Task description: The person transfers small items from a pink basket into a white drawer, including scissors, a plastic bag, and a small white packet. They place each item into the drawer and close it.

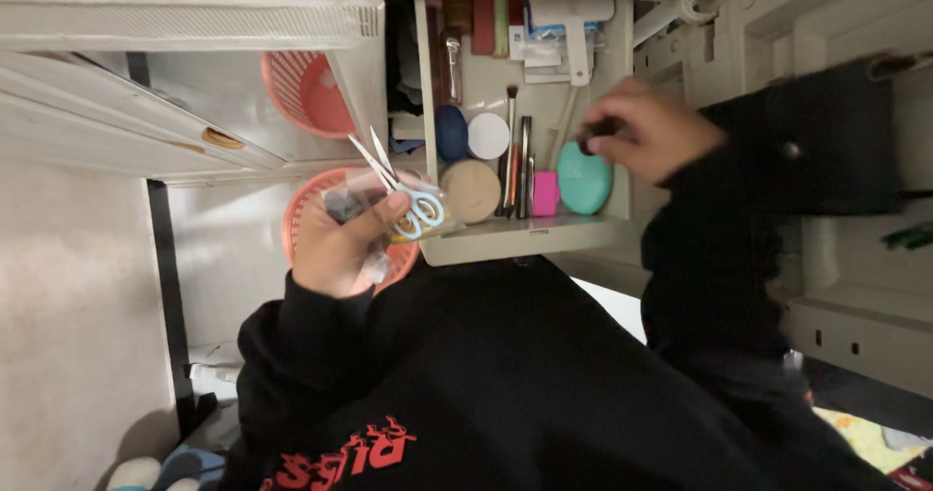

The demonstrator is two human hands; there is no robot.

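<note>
left hand [340, 243] grips scissors [403, 190], right hand [646, 126] reaches over open drawer [525, 238]

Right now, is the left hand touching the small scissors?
Touching. The head view shows the left hand gripping the small scissors, its thumb pressed across the pale blue handle loops while the blades point away, toward the pink basket.

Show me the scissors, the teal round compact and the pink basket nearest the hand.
scissors [420, 209], head view, on the pale blue handles.
teal round compact [584, 180], head view, on its lid.
pink basket [306, 209], head view, on its rim.
</note>
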